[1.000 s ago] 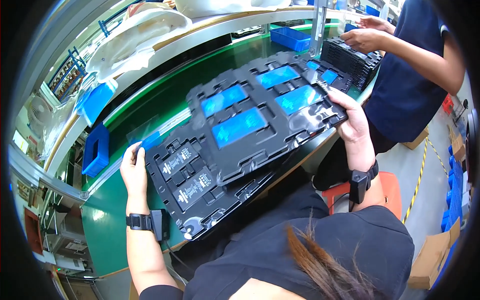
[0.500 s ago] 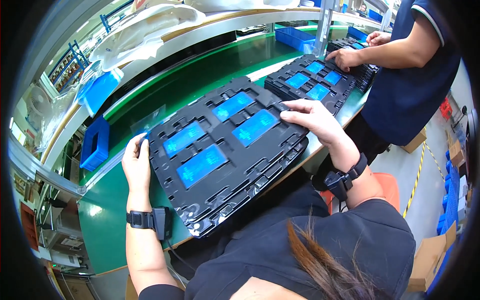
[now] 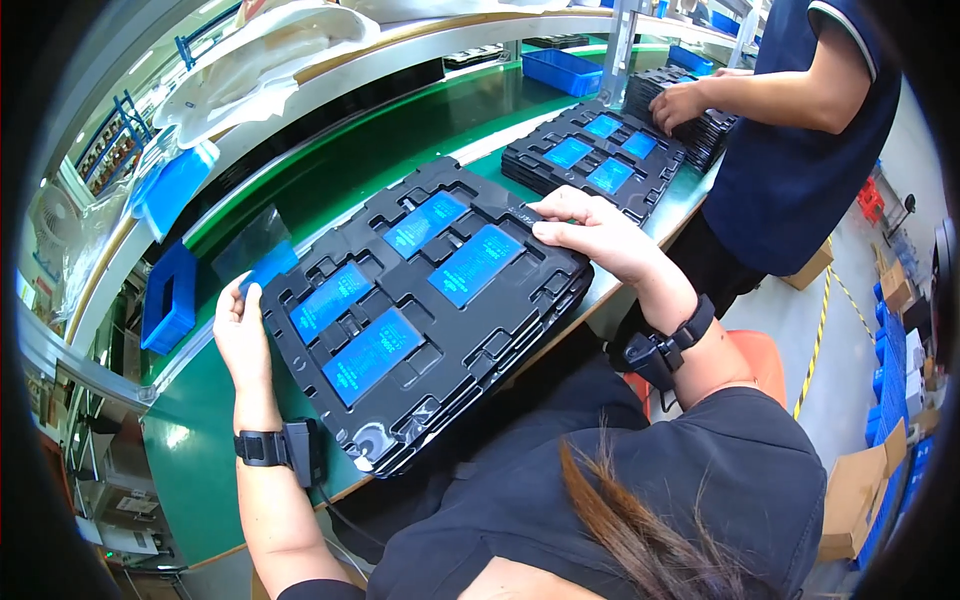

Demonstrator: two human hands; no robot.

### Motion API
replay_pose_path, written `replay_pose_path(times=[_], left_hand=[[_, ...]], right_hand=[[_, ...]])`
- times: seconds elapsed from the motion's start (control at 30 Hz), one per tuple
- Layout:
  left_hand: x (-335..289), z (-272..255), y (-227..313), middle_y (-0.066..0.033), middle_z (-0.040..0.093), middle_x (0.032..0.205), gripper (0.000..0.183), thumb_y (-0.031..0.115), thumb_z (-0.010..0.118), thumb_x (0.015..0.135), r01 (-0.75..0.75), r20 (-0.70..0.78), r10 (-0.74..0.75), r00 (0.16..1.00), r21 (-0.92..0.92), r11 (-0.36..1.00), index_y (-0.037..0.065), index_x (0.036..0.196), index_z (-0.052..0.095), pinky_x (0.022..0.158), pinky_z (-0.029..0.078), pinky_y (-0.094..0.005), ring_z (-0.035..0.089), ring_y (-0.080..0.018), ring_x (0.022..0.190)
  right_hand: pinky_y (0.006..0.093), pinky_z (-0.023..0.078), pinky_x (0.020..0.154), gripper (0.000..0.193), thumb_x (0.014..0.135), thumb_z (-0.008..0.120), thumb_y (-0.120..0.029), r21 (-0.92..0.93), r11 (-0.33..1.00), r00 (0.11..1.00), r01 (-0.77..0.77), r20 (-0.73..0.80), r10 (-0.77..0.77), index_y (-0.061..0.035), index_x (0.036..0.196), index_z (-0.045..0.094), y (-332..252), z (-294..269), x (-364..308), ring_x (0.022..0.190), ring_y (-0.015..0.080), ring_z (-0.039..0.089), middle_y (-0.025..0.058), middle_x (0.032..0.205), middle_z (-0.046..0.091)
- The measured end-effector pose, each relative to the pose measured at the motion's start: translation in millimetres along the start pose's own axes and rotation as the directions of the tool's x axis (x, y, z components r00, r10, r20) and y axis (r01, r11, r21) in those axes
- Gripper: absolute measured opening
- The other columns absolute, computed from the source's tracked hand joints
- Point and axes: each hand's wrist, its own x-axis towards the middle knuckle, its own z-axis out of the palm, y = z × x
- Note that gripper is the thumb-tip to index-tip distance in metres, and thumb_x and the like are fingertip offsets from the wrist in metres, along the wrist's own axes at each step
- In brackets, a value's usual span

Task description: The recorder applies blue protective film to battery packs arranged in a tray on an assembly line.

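A stack of black plastic trays (image 3: 440, 345) lies at a slant before me, partly over the bench's front edge. In the top tray's pockets sit flat blue rectangular pieces (image 3: 475, 265) with pale print. My right hand (image 3: 585, 230) grips the stack's far right corner, thumb on top. Beside the left corner, my left hand (image 3: 243, 325) has its thumb and fingers pinched on a thin blue sheet (image 3: 270, 265). Clear film (image 3: 248, 238) shows just beyond that sheet; whether the two are joined I cannot tell.
Another tray stack (image 3: 655, 195) with blue pieces stands farther right. A co-worker's hand (image 3: 680, 105) touches more black trays (image 3: 705, 135) behind it. Blue bins (image 3: 168, 300) stand on the green bench (image 3: 190, 430). A shelf (image 3: 330, 65) runs above the far side.
The tray stack and both my hands have shifted left in view. More of the blue sheet at my left hand now shows. The co-worker's hands have drawn in over the far trays.
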Motion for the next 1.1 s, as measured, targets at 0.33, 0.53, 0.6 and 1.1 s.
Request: replay_pose_path(times=[0.33,0.53,0.6,1.1], left_hand=[[2.0,-2.0,-1.0,-0.0055,0.063,0.099,0.024,0.011,0.057,0.091,0.029,0.002,-0.029,1.0,-0.048,0.998,-0.001,0.111,0.058,0.081,0.044,-0.0203,0.058,-0.0086,0.088],[2.2,-4.6,1.1,-0.0012,0.06,0.096,0.023,0.013,0.057,0.092,0.005,0.077,-0.003,0.997,-0.017,1.0,0.0,0.111,0.058,0.082,0.041,-0.02,0.053,-0.0067,0.088],[1.0,-3.9,3.3,0.0001,0.058,0.097,0.024,0.015,0.057,0.092,0.011,0.107,-0.01,0.994,-0.009,1.0,0.0,0.112,0.058,0.085,0.039,-0.0204,0.051,-0.0066,0.09],[-1.0,1.6,-2.9,-0.0048,0.059,0.1,0.022,0.013,0.053,0.094,0.009,0.053,-0.005,0.999,-0.06,0.998,-0.001,0.11,0.055,0.086,0.042,-0.0227,0.055,-0.01,0.094]], right_hand=[[0.0256,0.039,0.088,0.033,0.088,0.059,-0.022,-0.085,0.996,0.995,-0.015,-0.099,0.006,0.0007,0.112,0.062,-4.3,17.1,3.6,0.096,0.0144,0.052,0.0042,0.097,0.053],[0.0266,0.042,0.078,0.032,0.087,0.057,-0.02,-0.345,0.936,0.967,0.064,-0.211,-0.144,0.0032,0.108,0.063,-10.0,25.1,-2.6,0.089,0.0177,0.055,0.0078,0.092,0.054],[0.0273,0.043,0.078,0.03,0.085,0.059,-0.02,-0.403,0.914,0.965,0.042,-0.222,-0.142,0.0027,0.105,0.064,-12.3,23.7,-3.1,0.089,0.0189,0.056,0.0083,0.091,0.055],[0.0358,0.045,0.079,0.047,0.074,0.069,-0.038,-0.451,0.888,0.955,-0.083,-0.292,-0.059,0.0041,0.095,0.068,-28.1,24.7,-10.8,0.088,0.029,0.056,0.0152,0.085,0.057]])
